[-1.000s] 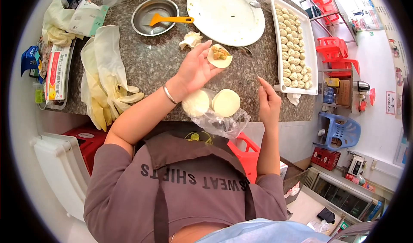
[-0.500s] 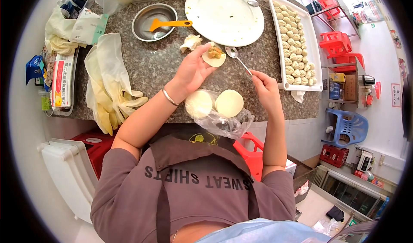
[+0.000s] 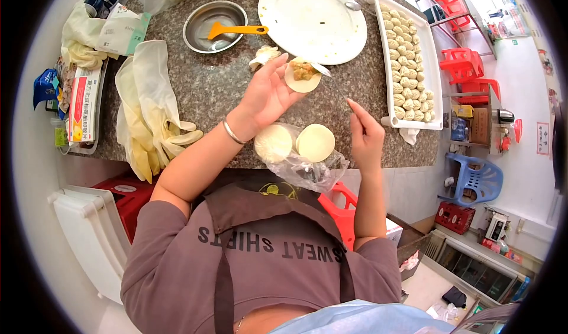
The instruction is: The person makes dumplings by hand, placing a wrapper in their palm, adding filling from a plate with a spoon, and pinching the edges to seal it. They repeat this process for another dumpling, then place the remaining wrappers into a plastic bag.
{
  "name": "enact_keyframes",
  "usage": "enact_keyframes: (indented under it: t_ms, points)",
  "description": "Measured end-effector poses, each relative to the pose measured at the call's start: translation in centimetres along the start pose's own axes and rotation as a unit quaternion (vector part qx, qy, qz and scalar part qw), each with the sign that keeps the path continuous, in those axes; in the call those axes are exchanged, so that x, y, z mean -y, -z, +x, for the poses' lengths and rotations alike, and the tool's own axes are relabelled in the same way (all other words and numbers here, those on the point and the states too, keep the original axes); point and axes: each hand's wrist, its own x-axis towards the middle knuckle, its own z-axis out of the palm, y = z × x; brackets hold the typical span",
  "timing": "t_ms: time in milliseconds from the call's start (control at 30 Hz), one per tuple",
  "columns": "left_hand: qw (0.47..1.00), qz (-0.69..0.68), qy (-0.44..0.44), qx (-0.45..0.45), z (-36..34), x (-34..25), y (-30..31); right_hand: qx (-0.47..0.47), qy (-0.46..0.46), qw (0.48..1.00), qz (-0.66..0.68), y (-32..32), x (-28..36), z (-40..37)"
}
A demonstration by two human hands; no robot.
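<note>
My left hand (image 3: 266, 94) holds a round dough wrapper (image 3: 303, 84) on its fingers, with a mound of orange-brown filling (image 3: 302, 70) on it. The bowl of a metal spoon (image 3: 321, 69) is at the filling's right edge. My right hand (image 3: 368, 130) has its fingers pinched towards the spoon; the handle barely shows against the speckled counter. Below my hands, two piles of round wrappers, a left one (image 3: 273, 143) and a right one (image 3: 315, 142), lie on a clear plastic bag (image 3: 319, 173) near the counter's front edge.
A large white plate (image 3: 313, 23) with scraps is at the back. Left of it, a metal bowl (image 3: 195, 32) carries an orange scraper (image 3: 236, 30). A white tray (image 3: 387, 97) of pleated dumplings (image 3: 408, 68) stands right. Pale gloves (image 3: 151, 109) and a medicine box (image 3: 84, 109) lie left.
The spoon has moved up against the filling on the wrapper, which now looks fuller. My right hand has shifted slightly; my left still holds the wrapper. The view has shifted a little.
</note>
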Motion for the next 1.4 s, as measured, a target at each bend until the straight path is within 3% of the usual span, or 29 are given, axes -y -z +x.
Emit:
enact_keyframes:
  t_ms: [133, 200, 333, 400, 467, 500, 533, 600, 733, 867, 933, 1067, 1133, 1267, 1400]
  points:
    - [0.993, -0.089, 0.046, 0.066, -0.2, -0.4, 0.1, -0.05, 0.067, 0.996, -0.011, -2.0, -1.2, -1.6]
    - [0.988, -0.116, 0.066, 0.076, -0.3, -0.5, 0.2, -0.028, 0.029, 0.999, -0.031, -1.9, -1.3, -2.2]
    - [0.991, -0.119, 0.033, 0.048, 0.0, -1.5, 0.4, -0.062, 0.081, 0.994, -0.044, -1.5, -2.7, -2.8]
    - [0.997, -0.061, -0.04, 0.039, 0.0, -2.4, 0.2, -0.08, 0.102, 0.991, -0.043, -0.7, -3.1, -3.2]
    - [0.996, -0.067, -0.047, 0.042, -0.2, -3.0, 0.0, -0.05, -0.078, 0.993, 0.075, 0.1, -2.8, -4.1]
    - [0.997, -0.021, -0.072, 0.033, -0.2, -3.1, 0.0, -0.042, -0.102, 0.972, 0.206, 0.2, -2.0, -3.9]
    - [0.995, 0.026, -0.096, 0.025, -0.3, -3.0, 0.0, -0.045, -0.105, 0.972, 0.207, 0.5, -1.1, -3.6]
    - [0.993, 0.071, -0.086, 0.036, -0.4, -2.4, -0.2, 0.058, -0.154, 0.953, 0.255, 1.3, 0.4, -2.9]
    - [0.993, 0.097, -0.044, 0.043, -0.5, -1.9, -0.3, 0.118, -0.19, 0.949, 0.224, 1.0, 0.0, -2.5]
    - [0.991, 0.061, -0.123, 0.006, 0.0, -3.3, 0.4, 0.096, -0.192, 0.967, 0.133, 1.3, -2.5, -2.7]
    - [0.986, 0.008, -0.165, 0.003, -0.2, -3.7, 0.4, 0.059, -0.109, 0.992, 0.035, 0.7, -3.0, -2.6]
    - [0.983, 0.014, -0.183, -0.019, -0.2, -3.4, 0.1, 0.069, -0.079, 0.99, -0.094, 0.4, -1.7, -1.1]
    - [0.985, 0.003, -0.173, -0.007, -0.2, -3.3, 0.3, 0.052, 0.024, 0.987, -0.153, 0.6, -1.8, 0.6]
    - [0.995, -0.028, -0.097, 0.006, -0.1, -2.4, 0.0, -0.022, 0.11, 0.979, -0.171, 1.8, -2.6, 8.9]
    - [0.998, -0.031, -0.053, 0.028, -0.3, -1.7, -0.2, -0.064, 0.111, 0.966, -0.223, 1.8, -7.0, 19.7]
